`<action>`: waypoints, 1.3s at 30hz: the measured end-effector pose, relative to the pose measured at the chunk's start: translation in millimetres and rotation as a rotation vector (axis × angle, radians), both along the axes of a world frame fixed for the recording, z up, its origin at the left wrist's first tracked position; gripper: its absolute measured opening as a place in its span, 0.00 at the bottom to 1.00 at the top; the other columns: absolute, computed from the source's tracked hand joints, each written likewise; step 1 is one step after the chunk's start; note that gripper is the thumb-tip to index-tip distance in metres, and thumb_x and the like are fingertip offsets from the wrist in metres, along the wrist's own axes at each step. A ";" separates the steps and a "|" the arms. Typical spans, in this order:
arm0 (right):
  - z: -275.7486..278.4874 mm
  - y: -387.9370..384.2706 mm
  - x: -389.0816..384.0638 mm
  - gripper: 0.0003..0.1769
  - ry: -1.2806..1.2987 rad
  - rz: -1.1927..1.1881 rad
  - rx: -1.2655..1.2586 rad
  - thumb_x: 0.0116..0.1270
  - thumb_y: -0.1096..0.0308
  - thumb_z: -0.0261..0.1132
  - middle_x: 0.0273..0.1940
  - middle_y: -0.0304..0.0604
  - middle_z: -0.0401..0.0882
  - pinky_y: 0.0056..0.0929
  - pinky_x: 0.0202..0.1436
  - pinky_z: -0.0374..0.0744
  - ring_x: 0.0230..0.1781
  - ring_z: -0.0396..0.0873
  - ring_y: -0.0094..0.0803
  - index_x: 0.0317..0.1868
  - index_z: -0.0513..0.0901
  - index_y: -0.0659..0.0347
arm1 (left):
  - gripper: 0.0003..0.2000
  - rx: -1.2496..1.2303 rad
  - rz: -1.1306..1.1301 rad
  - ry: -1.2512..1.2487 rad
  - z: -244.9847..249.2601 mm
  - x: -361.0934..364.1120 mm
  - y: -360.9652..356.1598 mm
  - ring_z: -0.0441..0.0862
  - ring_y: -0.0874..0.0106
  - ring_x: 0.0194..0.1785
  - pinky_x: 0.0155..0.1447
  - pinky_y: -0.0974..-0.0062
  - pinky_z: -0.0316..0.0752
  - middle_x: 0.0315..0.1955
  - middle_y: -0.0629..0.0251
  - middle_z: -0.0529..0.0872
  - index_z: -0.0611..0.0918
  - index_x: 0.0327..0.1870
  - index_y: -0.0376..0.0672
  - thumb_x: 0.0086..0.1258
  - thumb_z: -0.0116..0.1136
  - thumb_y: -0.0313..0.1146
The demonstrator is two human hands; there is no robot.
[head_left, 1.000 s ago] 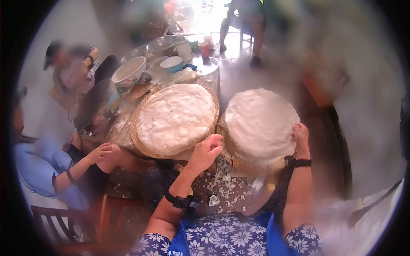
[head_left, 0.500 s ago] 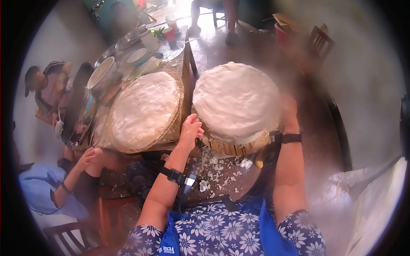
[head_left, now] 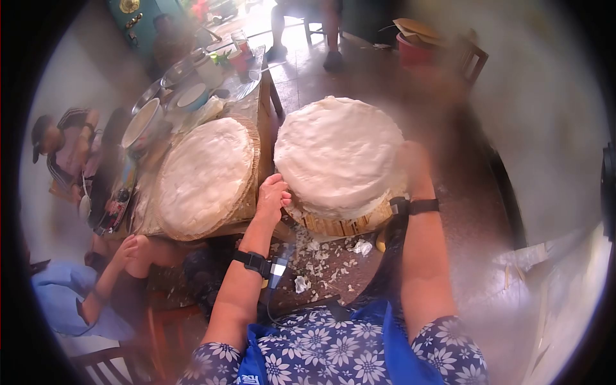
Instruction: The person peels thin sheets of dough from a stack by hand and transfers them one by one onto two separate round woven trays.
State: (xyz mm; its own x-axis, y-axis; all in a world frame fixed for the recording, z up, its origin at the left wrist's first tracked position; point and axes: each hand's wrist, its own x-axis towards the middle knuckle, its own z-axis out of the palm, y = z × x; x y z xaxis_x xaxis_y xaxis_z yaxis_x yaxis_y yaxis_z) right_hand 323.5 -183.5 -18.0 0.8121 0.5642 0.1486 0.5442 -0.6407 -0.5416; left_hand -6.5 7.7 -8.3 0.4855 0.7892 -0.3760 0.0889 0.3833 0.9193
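Observation:
A thick round white slab [head_left: 339,154], like dough, lies on a round woven tray [head_left: 340,224] in front of me. My left hand [head_left: 274,194] is at the tray's left edge, its fingers curled. At the right edge of the slab is my right hand [head_left: 414,168], blurred, with its fingers hidden or smeared. A second flat white round [head_left: 206,176] rests on another woven tray [head_left: 255,154] on the table to the left. White scraps [head_left: 321,256] are scattered below the near tray.
The table [head_left: 264,106] at the left holds bowls [head_left: 142,122] and cups. Two people [head_left: 83,282] [head_left: 67,141] are at the left, and another person's legs show at the top. A red bucket [head_left: 414,51] stands at the back right.
The slab, both trays and my hands appear slightly further left in the view, as does the table. My hands stay in about the same places at the near tray.

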 end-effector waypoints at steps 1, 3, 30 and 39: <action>4.9 0.6 -3.2 0.14 0.058 -0.029 0.018 0.52 0.61 0.60 0.37 0.51 0.83 0.38 0.45 0.77 0.41 0.81 0.46 0.36 0.85 0.56 | 0.19 -0.001 0.006 -0.009 -0.9 -0.4 2.4 0.75 0.78 0.25 0.29 0.79 0.72 0.32 0.70 0.78 0.70 0.57 0.39 0.63 0.53 0.26; 6.8 -2.7 -3.8 0.14 0.158 -0.050 0.101 0.52 0.61 0.59 0.37 0.50 0.83 0.38 0.46 0.77 0.41 0.81 0.46 0.36 0.85 0.56 | 0.17 -0.003 0.018 -0.026 0.8 -1.0 5.2 0.75 0.78 0.24 0.28 0.79 0.72 0.30 0.70 0.78 0.71 0.55 0.40 0.63 0.53 0.25; -18.3 -4.1 20.1 0.20 0.483 -0.151 0.530 0.63 0.53 0.59 0.26 0.42 0.81 0.30 0.29 0.78 0.23 0.78 0.29 0.39 0.82 0.63 | 0.11 -0.397 0.001 -0.647 76.4 70.6 26.4 0.78 0.75 0.40 0.33 0.81 0.71 0.40 0.68 0.81 0.75 0.47 0.41 0.63 0.52 0.22; -11.9 -14.6 8.2 0.20 0.389 -0.111 0.318 0.61 0.55 0.60 0.27 0.46 0.81 0.29 0.26 0.77 0.23 0.79 0.31 0.39 0.82 0.65 | 0.20 -0.479 0.073 -0.575 18.7 52.2 -1.3 0.75 0.62 0.56 0.62 0.63 0.72 0.51 0.59 0.77 0.69 0.58 0.33 0.63 0.48 0.23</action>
